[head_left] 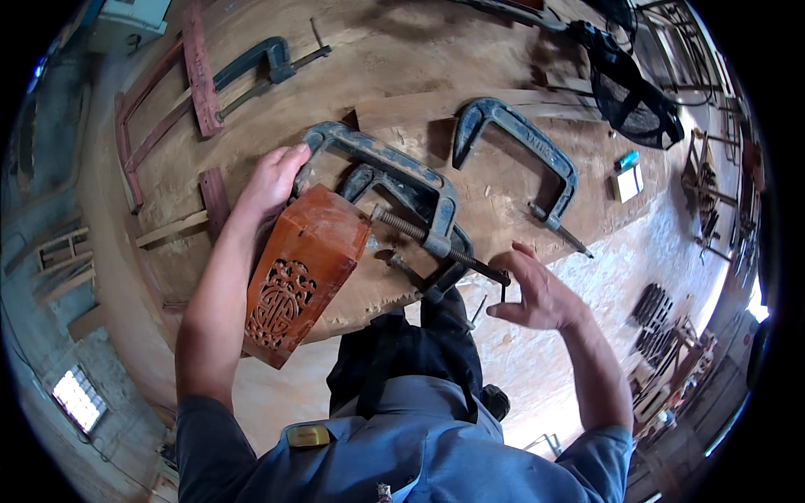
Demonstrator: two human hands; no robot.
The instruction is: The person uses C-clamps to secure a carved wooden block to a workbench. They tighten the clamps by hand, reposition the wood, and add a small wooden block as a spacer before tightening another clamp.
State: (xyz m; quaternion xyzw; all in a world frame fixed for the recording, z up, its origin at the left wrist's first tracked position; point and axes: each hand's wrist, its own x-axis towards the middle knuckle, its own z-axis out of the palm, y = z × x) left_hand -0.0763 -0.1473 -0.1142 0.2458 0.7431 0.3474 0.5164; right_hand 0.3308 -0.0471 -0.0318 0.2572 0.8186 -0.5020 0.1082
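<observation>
A reddish-brown wooden piece [323, 243], box-like and with a pierced carved panel, stands tilted at the bench's near edge. My left hand [272, 180] is closed round the fixed end of a blue-grey C-clamp [381, 153] beside the piece's far left side. The clamp's frame spans over the piece, and its screw tip lies close to the right edge; whether it touches I cannot tell. At the screw's outer end, my right hand [541, 289] has thumb and fingers apart around the small crossbar. Under this clamp lies a second C-clamp [402, 194], partly hidden.
Another C-clamp [545, 151] lies to the right on the wooden bench [402, 59]. At the far left, a C-clamp [272, 63] sits by a reddish wooden frame [201, 84]. Black mesh gear [633, 92] and a small pale box [626, 183] are at the right.
</observation>
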